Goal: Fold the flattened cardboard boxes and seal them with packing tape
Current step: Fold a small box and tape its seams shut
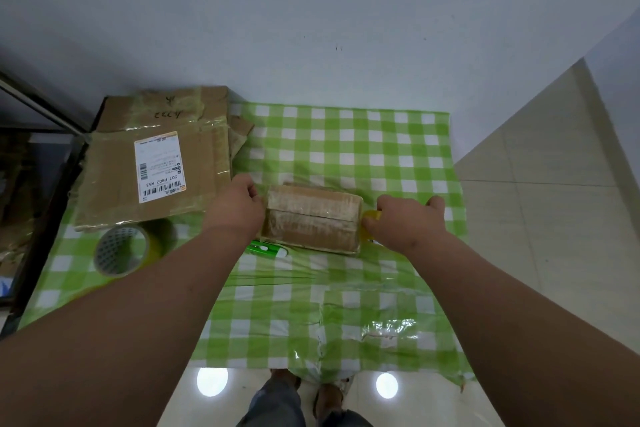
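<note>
A small folded cardboard box (311, 218) lies on the green checked tablecloth (346, 149), its top seam covered with shiny clear tape. My left hand (237, 206) holds the box's left end with curled fingers. At the box's right end my right hand (405, 218) grips a yellow tape roll (372, 217), mostly hidden under the fingers. A second, larger roll of packing tape (130, 250) stands on edge at the left of the table.
A stack of flattened cardboard boxes (156, 163) with a white shipping label lies at the back left. A green-and-white cutter-like tool (266, 249) peeks out by the box's near left corner. A dark shelf stands at left, tiled floor at right.
</note>
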A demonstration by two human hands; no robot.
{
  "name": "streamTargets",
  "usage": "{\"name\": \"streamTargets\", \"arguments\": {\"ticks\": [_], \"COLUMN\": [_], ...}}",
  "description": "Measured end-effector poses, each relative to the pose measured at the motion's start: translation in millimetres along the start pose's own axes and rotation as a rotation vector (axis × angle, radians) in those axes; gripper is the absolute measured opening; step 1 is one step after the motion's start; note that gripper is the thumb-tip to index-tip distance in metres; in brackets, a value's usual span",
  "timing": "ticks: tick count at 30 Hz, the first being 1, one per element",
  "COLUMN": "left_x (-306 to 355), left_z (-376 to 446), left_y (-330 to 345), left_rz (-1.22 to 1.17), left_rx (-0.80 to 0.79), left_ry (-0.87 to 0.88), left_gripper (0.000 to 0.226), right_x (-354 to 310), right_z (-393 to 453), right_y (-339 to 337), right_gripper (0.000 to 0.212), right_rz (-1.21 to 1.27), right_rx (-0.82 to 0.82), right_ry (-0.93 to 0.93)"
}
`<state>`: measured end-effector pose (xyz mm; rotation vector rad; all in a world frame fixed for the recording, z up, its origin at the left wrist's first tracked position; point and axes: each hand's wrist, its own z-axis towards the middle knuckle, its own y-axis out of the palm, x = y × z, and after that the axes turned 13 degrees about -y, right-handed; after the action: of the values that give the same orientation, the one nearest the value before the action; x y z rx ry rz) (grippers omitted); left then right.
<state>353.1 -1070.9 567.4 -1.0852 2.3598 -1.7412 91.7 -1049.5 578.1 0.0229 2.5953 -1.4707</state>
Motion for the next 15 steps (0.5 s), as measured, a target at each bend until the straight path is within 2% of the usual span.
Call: {"name": "streamTargets", "arguments": {"ticks": [9,12,15], "left_x": [1,3,3], "left_z": [8,9,8], "left_y": [11,12,12], "left_rz": [-0.07,-0.203,-0.164], "left_rx": [-0.027,-0.066,-0.081], "left_ry": [-0.137,-0.255,-0.256], "left_gripper": [0.004,0.017,0.007], "right_x": [0,-2,-4], "right_z": [4,5,6], "right_y": [2,3,6], "right_gripper": [0.028,0.021,0.014], "right_rz": [0.041,0.11,0.216], "right_rx": [0.021,0.099,0.169], "right_ry": [0.042,0.016,-0.01]}}
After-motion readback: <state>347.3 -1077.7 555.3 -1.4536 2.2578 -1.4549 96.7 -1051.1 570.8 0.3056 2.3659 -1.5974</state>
